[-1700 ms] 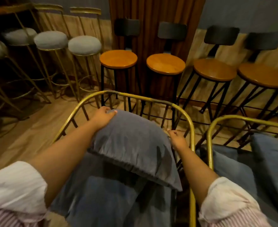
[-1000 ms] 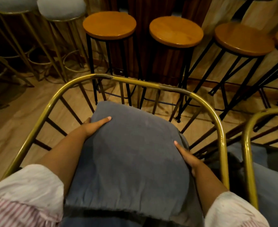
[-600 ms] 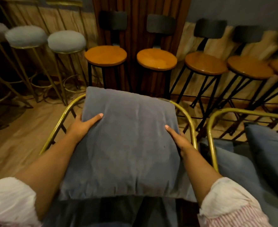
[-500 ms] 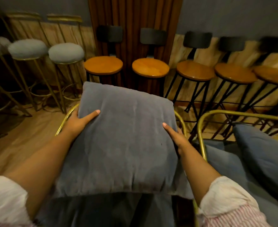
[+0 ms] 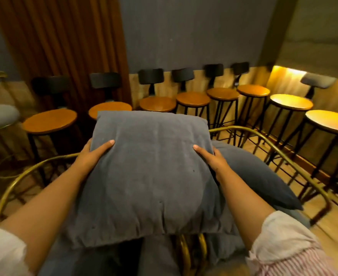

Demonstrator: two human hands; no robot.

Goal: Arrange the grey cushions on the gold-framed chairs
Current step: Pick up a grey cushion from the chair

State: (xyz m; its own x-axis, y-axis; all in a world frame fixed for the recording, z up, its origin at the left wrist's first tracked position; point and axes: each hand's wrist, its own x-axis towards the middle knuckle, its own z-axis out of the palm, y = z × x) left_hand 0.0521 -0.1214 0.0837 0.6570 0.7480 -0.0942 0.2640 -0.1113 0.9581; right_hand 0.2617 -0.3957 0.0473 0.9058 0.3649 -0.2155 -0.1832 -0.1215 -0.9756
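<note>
Both hands gripped one grey cushion [image 5: 150,176] by its sides: the left hand [image 5: 91,156] clamped the edge at 9 o'clock, thumb lying across the front face, and the right hand [image 5: 214,159] clamped the edge at 3 o'clock, thumb likewise on the front. The cushion was held up off the seats, tilted with its top edge away from the person, filling the centre of the view. Rolled white sleeves showed at 7 and 5 o'clock, the right one over striped cloth.

A second cushion [image 5: 263,180] lay just behind the right hand, toward 3 o'clock, resting inside the right chair [image 5: 295,168], whose gold rail curved round it. The left chair [image 5: 20,177] showed its gold rail toward 8 o'clock. The two frames met side by side at 6 o'clock, below the held cushion, with grey seat padding on either side.

Beyond, from 9 round to 3 o'clock, a row of wooden stools [image 5: 157,103] with black backs stood along the wall
</note>
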